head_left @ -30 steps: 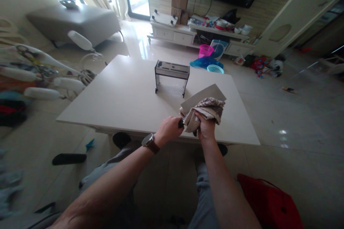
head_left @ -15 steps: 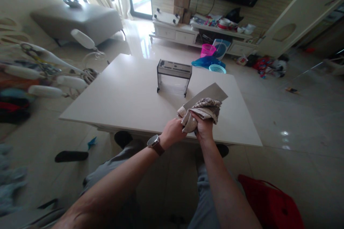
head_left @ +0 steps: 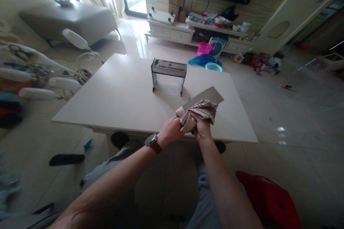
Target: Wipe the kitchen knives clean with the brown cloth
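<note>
A broad, flat grey cleaver blade (head_left: pixel 211 93) points up and to the right above the near right part of the white table (head_left: pixel 107 100). My right hand (head_left: pixel 201 127) is closed on a crumpled beige-and-brown cloth (head_left: pixel 205 109), which is folded over the blade's lower side. My left hand (head_left: pixel 172 129), below a wristwatch, is closed at the blade's lower left end, against the cloth; the handle is hidden. Beyond both hands stands a knife holder (head_left: pixel 169 67) with a slotted top, black edges and clear sides.
A white TV cabinet (head_left: pixel 161 33) lines the back wall, with bowls on top. Pink (head_left: pixel 204 48) and light blue baskets (head_left: pixel 214 67) are on the floor behind the table. A red bag (head_left: pixel 268 200) lies at my right, and white-padded equipment (head_left: pixel 64 84) stands left.
The whole view has shifted slightly, so things sit a little further left. Both hands keep their hold on the cleaver and cloth, and the blade looks a bit lower.
</note>
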A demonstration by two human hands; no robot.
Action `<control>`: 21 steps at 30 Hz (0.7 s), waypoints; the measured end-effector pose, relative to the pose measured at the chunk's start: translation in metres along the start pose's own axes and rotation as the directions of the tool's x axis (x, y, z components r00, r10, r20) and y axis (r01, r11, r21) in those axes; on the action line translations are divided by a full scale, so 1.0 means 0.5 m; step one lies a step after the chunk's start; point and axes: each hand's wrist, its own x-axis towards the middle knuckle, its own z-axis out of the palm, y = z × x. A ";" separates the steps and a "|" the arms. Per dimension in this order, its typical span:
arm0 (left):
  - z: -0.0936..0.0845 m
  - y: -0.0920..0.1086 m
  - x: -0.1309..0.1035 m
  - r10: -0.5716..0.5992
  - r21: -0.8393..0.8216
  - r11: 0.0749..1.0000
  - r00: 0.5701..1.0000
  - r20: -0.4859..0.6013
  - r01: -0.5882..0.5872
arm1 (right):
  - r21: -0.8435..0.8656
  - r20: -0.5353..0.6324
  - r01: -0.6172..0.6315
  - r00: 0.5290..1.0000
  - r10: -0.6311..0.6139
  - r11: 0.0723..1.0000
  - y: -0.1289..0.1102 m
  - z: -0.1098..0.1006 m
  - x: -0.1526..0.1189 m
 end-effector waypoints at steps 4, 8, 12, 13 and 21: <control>-0.017 0.007 0.008 -0.009 0.005 1.000 1.000 0.013 0.009 | -0.038 0.024 0.031 0.999 -0.030 0.999 -0.016 -0.018 0.006; -0.039 0.002 0.019 -0.025 0.060 0.998 1.000 -0.006 0.025 | -0.091 0.080 0.065 0.995 -0.058 0.994 -0.034 -0.046 0.015; -0.043 -0.002 0.027 -0.048 0.100 0.994 0.999 -0.025 0.050 | -0.113 0.058 0.072 0.996 -0.066 0.991 -0.055 -0.073 0.022; -0.040 -0.001 0.028 -0.044 0.103 0.994 0.999 -0.028 0.047 | -0.101 0.036 0.072 0.997 -0.069 0.992 -0.059 -0.077 0.023; 0.012 0.043 0.023 0.012 0.060 0.998 1.000 0.021 -0.013 | 0.064 -0.023 0.024 0.999 -0.023 0.998 -0.053 -0.052 0.008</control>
